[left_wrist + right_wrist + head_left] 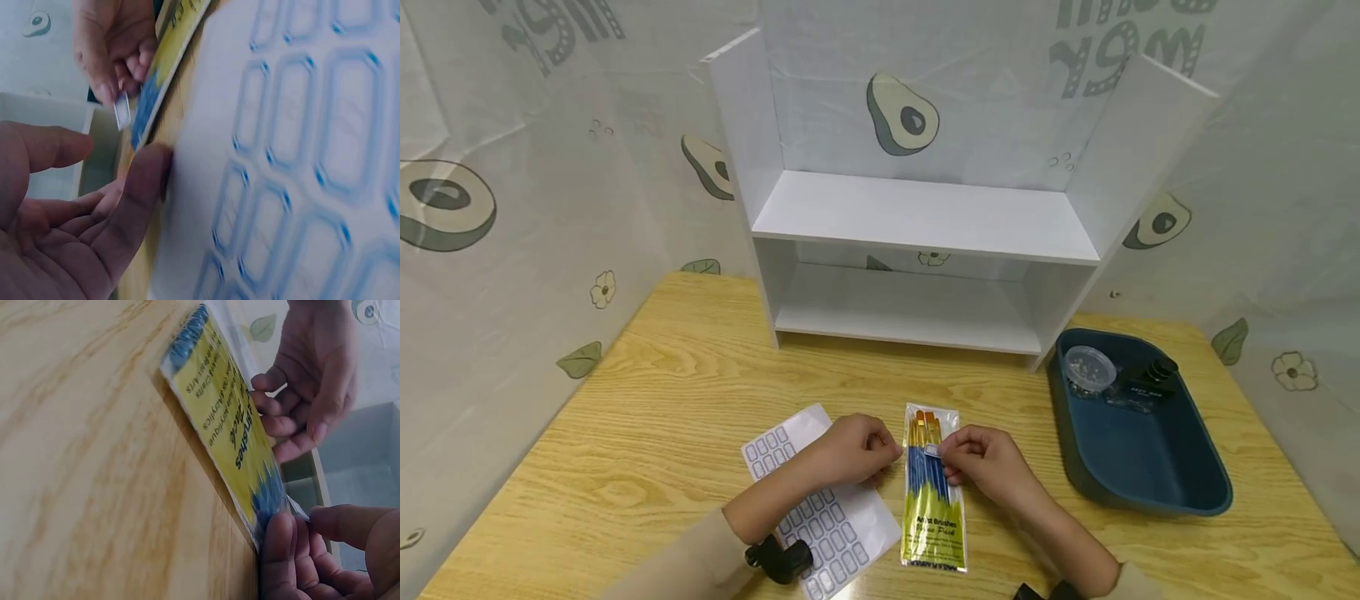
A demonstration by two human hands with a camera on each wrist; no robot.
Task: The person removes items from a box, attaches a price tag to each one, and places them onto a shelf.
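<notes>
A pack of artist brushes (934,525) in a clear sleeve lies on the table, blue handles and yellow print showing. My right hand (988,467) pinches a small blue-edged label sticker (932,450) between thumb and fingertip, over the upper half of the pack. In the left wrist view the label (122,111) sticks out from the right hand's fingertips. My left hand (853,450) is over the sticker sheet (835,533), its fingertips near the pack's left edge. Thumb and index finger stand apart there, with nothing between them in the left wrist view. Sleeve and forearm cover part of the sheet.
A white two-level shelf (925,217) stands at the back of the wooden table (647,400). To the right is a dark blue bin (1142,458) with a clear round tub (1088,369) and a black packet (1146,385) inside. Avocado-print sheeting hangs behind.
</notes>
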